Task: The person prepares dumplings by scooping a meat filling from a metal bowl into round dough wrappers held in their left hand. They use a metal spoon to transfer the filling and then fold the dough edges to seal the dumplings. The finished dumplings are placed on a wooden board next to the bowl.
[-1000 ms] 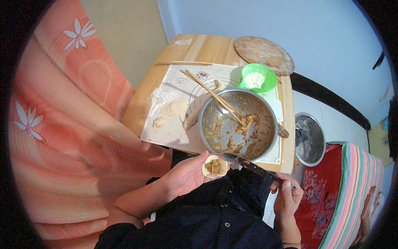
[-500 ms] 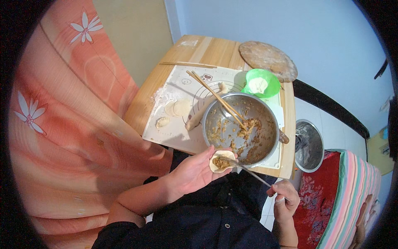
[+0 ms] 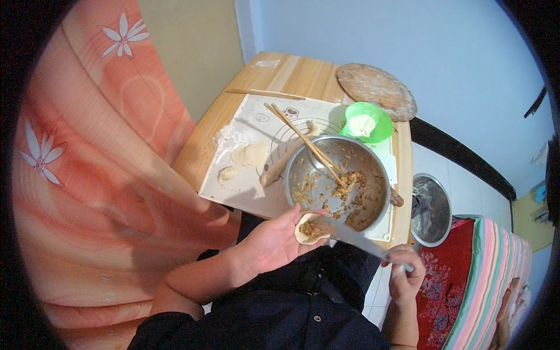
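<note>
My left hand (image 3: 271,240) holds a round dumpling wrapper (image 3: 300,231) on its fingers, with brown-green filling (image 3: 312,228) in the middle. A flat metal knife (image 3: 359,240) is gripped in my right hand (image 3: 405,273), its blade tip at the filling. Just beyond the wrapper stands a steel bowl (image 3: 303,166) with filling (image 3: 352,184) on its bottom and walls. Wooden chopsticks (image 3: 300,135) rest in it, their upper ends over the left rim. Left of the bowl lie flat wrappers (image 3: 252,154) and a folded dumpling (image 3: 228,174).
On the wooden table (image 3: 303,67), a white mat (image 3: 233,189) carries a long dough roll (image 3: 277,166) beside the bowl. A green bowl of flour (image 3: 382,119) and a round wooden board (image 3: 376,87) stand behind. Another metal basin (image 3: 440,204) is at right; an orange curtain (image 3: 111,175) hangs left.
The knife has turned so its broad flat side shows, and my right hand has shifted slightly. The wrapper's edge near the blade looks more curled. My left hand stays in place.
</note>
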{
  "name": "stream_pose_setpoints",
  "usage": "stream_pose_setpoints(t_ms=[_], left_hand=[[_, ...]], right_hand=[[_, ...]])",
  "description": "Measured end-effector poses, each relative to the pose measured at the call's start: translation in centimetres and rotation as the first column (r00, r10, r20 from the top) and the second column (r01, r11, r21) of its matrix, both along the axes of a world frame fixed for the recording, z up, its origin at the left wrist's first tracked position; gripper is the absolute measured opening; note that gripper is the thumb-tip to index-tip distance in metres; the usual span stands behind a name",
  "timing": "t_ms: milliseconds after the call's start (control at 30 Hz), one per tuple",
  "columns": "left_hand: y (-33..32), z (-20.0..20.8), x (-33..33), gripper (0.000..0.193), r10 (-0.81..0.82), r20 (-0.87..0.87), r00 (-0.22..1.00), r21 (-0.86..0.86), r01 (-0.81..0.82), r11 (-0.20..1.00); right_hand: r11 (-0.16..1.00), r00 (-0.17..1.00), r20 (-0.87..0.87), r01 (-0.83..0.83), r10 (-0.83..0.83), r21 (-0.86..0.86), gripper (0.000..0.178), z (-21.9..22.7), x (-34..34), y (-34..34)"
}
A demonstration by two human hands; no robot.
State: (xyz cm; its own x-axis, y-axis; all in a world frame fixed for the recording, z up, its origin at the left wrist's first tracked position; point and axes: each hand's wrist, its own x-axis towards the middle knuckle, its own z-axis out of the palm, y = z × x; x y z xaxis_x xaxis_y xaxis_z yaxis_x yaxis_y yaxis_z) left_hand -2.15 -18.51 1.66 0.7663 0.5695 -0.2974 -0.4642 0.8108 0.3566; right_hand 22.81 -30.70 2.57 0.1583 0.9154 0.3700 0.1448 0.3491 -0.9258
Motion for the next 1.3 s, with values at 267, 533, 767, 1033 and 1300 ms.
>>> stream_pose_setpoints(t_ms=[267,533,767,1033,1300], left_hand=[[-0.5,0.4,-0.7,0.051,0.024,0.054,0.998,0.023,-0.025,0.999],[-1.3,1.6,0.7,0.052,0.078,0.001,0.997,0.120,-0.078,0.990],[-2.3,1.4,1.7,0.043,0.009,0.046,0.999,0.093,-0.013,0.996],[-2.3,0.4,1.6,0.038,-0.012,0.007,1.000,0.152,0.011,0.988],[-2.7,0.9,1.7,0.038,0.012,-0.087,0.996,0.266,0.012,0.964]], right_hand=[[0.926,0.988,-0.074,0.102,-0.138,-0.363,0.018,-1.3,3.2,3.7],[0.827,0.602,0.567,0.396,-0.562,0.398,0.051,-2.2,-0.4,2.4],[0.818,0.480,0.777,-0.188,-0.406,0.544,0.031,0.4,-5.5,4.2],[0.827,0.565,0.749,-0.192,-0.346,0.528,0.033,-0.8,-6.0,4.6],[0.827,0.668,0.662,-0.122,-0.340,0.549,0.036,-1.1,-7.0,4.3]])
